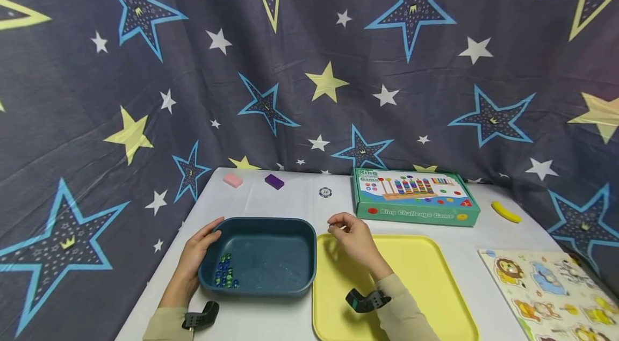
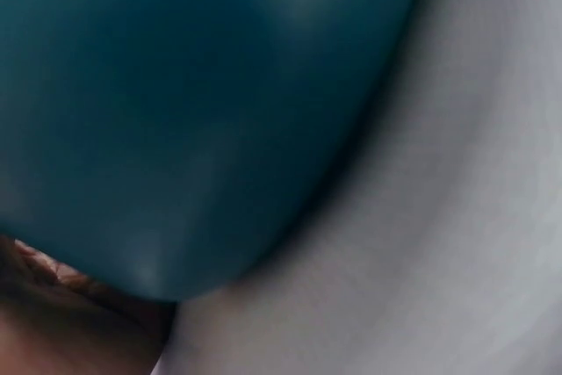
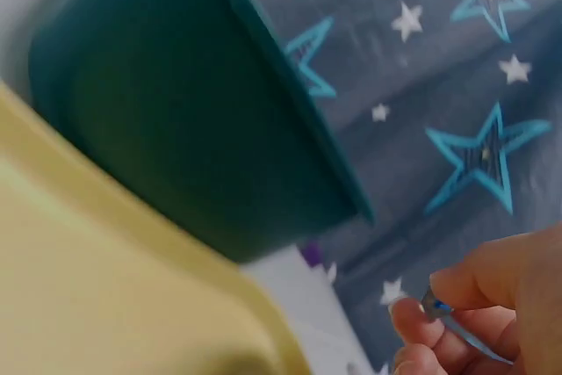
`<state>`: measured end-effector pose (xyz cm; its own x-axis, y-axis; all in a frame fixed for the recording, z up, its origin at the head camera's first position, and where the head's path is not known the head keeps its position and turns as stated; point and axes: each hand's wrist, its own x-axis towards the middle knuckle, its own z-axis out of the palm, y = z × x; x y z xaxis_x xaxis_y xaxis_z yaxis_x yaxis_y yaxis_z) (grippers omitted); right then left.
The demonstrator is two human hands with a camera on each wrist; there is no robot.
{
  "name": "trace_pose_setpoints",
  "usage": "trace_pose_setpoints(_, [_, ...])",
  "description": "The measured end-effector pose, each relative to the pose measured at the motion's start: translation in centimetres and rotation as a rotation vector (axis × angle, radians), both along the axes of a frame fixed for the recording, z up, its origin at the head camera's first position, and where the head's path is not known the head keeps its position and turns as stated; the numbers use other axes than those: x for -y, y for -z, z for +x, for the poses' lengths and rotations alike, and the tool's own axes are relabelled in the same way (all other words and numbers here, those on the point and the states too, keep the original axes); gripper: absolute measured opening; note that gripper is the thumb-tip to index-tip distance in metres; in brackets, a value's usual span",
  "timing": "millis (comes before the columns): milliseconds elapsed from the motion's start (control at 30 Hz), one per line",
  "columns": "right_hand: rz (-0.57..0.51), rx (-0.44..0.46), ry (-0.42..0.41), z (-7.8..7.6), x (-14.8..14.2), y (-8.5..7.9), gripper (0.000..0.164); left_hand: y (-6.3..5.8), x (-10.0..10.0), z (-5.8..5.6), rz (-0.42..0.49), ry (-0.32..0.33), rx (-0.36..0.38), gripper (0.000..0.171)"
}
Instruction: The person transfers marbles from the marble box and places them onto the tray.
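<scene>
In the head view a dark teal basin (image 1: 271, 291) stands on the table, with several blue and green glass marbles (image 1: 225, 272) gathered at its left end. My left hand (image 1: 193, 255) grips the basin's left rim near the far corner. Over the far left corner of a yellow tray (image 1: 416, 282), my right hand (image 1: 355, 241) is raised beside the basin's right end. Between thumb and fingertip it pinches a small shiny glass marble (image 3: 435, 303) with a blue glint, partly covered by the fingers.
Behind the tray lies a green Ring Challenge Game box (image 1: 416, 215). A pink block (image 1: 232, 180), a purple block (image 1: 274, 182) and a poker chip (image 1: 325, 192) lie at the back. To the right are a yellow banana-shaped piece (image 1: 505, 212) and an animal puzzle board (image 1: 551, 292).
</scene>
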<state>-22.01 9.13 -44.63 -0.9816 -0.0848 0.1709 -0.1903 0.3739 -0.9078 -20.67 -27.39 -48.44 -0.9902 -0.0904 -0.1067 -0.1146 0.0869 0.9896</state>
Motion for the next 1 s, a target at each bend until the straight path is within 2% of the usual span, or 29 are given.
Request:
trace_pose_setpoints(167, [0.044,0.037,0.037,-0.8,-1.2,1.1,0.015,0.0,0.1,0.1,0.016,0.011,0.008,0.049])
trace_pose_setpoints(233, [0.087,0.025,0.027,-1.5,-1.5,2.4,0.014,-0.1,0.1,0.1,0.026,0.015,0.011,0.049])
trace_pose_setpoints(467, [0.196,0.052,-0.090,-1.2,-0.9,3.6,0.008,0.0,0.1,0.0,0.013,0.026,0.010,0.050])
trace_pose_setpoints(667, [0.310,-0.026,-0.110,-1.1,-0.4,4.6,0.007,0.2,0.1,-0.2,0.018,0.018,-0.002,0.050])
trace_pose_setpoints(1000, [0.343,-0.069,-0.071,-1.1,-0.5,5.1,0.009,0.3,0.1,-0.3,-0.003,0.031,-0.007,0.049])
